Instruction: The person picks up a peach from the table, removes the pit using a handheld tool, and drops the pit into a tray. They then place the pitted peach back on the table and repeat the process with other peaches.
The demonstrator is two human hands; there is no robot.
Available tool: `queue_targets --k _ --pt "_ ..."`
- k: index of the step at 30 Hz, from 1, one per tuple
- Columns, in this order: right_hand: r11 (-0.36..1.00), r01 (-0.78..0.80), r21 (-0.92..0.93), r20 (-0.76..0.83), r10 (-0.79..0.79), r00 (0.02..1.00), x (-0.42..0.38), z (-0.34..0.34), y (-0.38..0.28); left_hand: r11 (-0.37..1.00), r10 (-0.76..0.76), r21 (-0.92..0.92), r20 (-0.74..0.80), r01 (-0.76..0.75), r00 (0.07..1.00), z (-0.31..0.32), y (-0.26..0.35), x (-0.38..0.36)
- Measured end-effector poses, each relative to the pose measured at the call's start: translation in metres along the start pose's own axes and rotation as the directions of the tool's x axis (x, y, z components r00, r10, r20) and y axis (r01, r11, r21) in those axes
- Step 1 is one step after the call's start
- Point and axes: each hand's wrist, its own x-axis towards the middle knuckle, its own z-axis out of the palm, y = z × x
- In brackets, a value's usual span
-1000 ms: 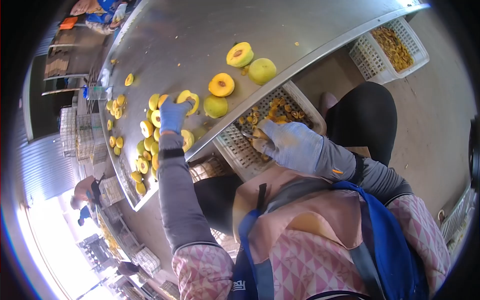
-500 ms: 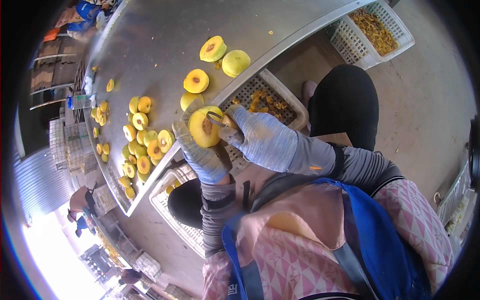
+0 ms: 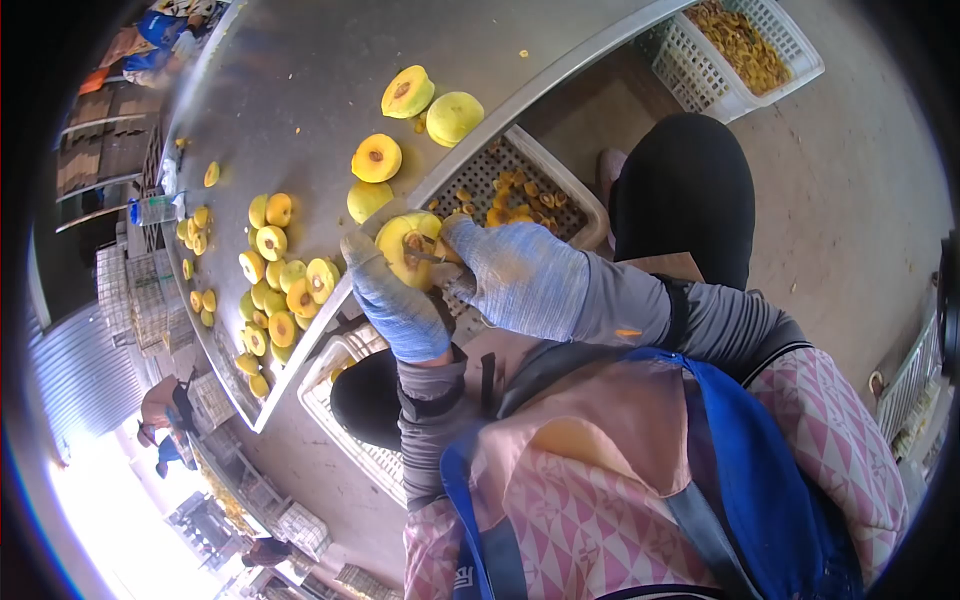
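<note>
My gloved left hand (image 3: pixel 395 305) is closed around a yellow peach half (image 3: pixel 393 238), its cut face turned up and toward my right hand. In my gloved right hand (image 3: pixel 530 275) is a pitting knife with a curved metal blade (image 3: pixel 424 257), which presses into the brown stone area of that half. My right fingers hide the handle. Just past my left fingertips, on the metal table (image 3: pixel 320 60), lie a yellow-green peach (image 3: pixel 369 201) and a half with its stone showing (image 3: pixel 376 158). Farther back are another cut half (image 3: pixel 408 92) and a rounded peach (image 3: pixel 455 118).
Several peach halves (image 3: pixel 271 243) are grouped on the table at left. Below the table edge sits a crate with stones and scraps (image 3: pixel 590 205). Another white crate (image 3: pixel 795 45) of scraps stands at upper right, and one (image 3: pixel 345 425) by my left knee. People are in the background.
The knife blade has gone from the rim of the peach half down into its stone area. Both hands have shifted slightly, and the whole view has drifted a little.
</note>
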Motion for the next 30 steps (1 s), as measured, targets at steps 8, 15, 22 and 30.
queue_targets --k 8,15,22,30 --pt "0.998 -0.030 0.049 0.059 0.027 0.998 -0.003 0.005 0.001 0.994 -0.090 -0.056 0.119 0.097 0.989 -0.003 0.012 -0.001" --pt "1.000 0.007 0.004 0.072 -0.008 0.997 -0.003 0.001 0.003 0.999 -0.038 -0.024 -0.063 0.037 0.997 0.007 0.008 -0.004" --pt "0.977 -0.139 0.164 0.096 0.124 0.988 -0.003 0.007 0.003 0.998 0.069 0.004 -0.045 -0.069 0.997 0.012 0.005 -0.005" --pt "0.988 -0.086 0.127 0.087 0.075 0.993 -0.005 0.010 0.008 0.952 0.176 0.254 0.009 -0.173 0.984 -0.003 -0.009 0.002"
